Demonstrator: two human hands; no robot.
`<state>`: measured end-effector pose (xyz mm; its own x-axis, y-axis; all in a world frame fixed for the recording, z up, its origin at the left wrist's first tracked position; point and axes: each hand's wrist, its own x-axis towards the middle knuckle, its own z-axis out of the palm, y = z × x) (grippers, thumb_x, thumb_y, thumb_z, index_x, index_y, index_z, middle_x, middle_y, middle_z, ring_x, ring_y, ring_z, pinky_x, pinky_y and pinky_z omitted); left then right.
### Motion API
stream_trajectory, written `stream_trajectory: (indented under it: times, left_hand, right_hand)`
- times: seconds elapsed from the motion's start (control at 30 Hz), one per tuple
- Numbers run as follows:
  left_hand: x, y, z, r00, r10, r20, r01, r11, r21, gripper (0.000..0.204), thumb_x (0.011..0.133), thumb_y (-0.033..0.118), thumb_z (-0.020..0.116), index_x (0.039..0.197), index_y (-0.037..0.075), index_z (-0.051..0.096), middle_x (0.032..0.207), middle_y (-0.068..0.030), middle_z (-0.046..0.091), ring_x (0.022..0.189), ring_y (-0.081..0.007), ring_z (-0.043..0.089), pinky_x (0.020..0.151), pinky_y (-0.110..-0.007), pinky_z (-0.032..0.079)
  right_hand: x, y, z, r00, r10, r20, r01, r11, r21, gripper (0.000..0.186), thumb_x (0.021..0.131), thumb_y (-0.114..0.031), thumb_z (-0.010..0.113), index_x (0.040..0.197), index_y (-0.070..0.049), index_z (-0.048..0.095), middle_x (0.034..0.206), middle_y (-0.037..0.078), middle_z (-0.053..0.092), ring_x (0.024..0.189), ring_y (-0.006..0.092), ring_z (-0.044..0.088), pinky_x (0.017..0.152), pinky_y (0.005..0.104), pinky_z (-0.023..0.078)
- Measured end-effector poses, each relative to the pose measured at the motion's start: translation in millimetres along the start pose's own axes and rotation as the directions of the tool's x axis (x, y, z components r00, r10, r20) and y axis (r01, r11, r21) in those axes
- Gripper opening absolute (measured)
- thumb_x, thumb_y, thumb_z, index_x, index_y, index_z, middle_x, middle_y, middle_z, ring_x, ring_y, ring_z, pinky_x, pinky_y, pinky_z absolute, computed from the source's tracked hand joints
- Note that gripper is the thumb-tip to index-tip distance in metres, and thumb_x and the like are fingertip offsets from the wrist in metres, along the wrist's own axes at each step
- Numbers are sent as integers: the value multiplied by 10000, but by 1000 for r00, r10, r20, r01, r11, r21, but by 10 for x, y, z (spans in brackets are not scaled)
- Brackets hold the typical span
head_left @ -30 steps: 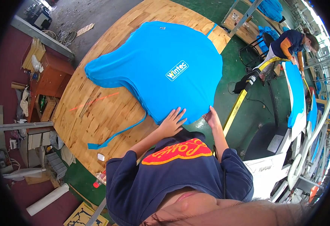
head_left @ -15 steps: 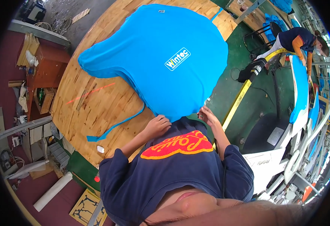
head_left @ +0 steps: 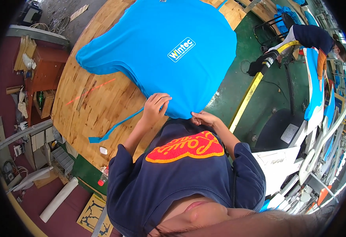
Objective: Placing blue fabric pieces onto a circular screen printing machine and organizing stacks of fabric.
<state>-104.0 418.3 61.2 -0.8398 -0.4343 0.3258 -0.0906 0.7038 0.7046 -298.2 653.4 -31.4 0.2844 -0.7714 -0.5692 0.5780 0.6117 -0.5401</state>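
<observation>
A stack of blue fabric [head_left: 149, 55] with a white printed logo lies on the wooden table [head_left: 74, 118], overhanging its near-right edge. My left hand [head_left: 157, 104] has its fingers curled on the fabric's lower-left edge. My right hand [head_left: 200, 117] pinches the near corner. A loose blue strap [head_left: 113, 129] trails over the wood toward a small white object [head_left: 103, 150].
A yellow-and-black rail [head_left: 252, 89] runs along my right, with a black chair [head_left: 281, 21] behind. A co-worker [head_left: 311, 37] leans over blue-covered panels [head_left: 313, 106] at the right. Shelves and a red-brown cabinet [head_left: 44, 63] stand left; a bottle [head_left: 103, 177] is near the table edge.
My left hand has moved up and left along the fabric edge, fingers now curled. My right hand has moved left with the near corner, drawing it inward. The fabric sits higher in view.
</observation>
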Motion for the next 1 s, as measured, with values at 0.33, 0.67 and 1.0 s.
stream_trajectory:
  times: [0.33,0.67,1.0]
  left_hand:
    - [-740,-94,189,898,166,407,-254,952,171,491,871,265,729,1327,116,620,1570,-135,417,1395,-323,467,1124,-419,413]
    - [-516,-142,232,991,79,108,-107,952,287,455,832,155,734,1269,80,633,1453,-141,531,1299,-359,545,1018,-423,488]
    - [-1000,-160,-69,966,145,216,-162,985,62,244,828,158,755,1055,84,707,1118,-57,695,1029,-282,676,859,-404,544]
  right_hand:
    - [-425,-213,92,998,60,8,-41,766,-641,413,1068,-373,510,1242,-39,679,888,38,660,813,133,616,780,288,505]
    - [-50,-1090,339,514,-855,-67,-24,63,-998,455,968,-292,649,1380,-116,572,1379,94,589,1275,264,555,1041,404,448]
    - [-432,-370,-310,964,-142,223,178,-275,-945,484,892,-246,726,1344,-142,589,1445,110,561,1318,281,540,1083,484,424]
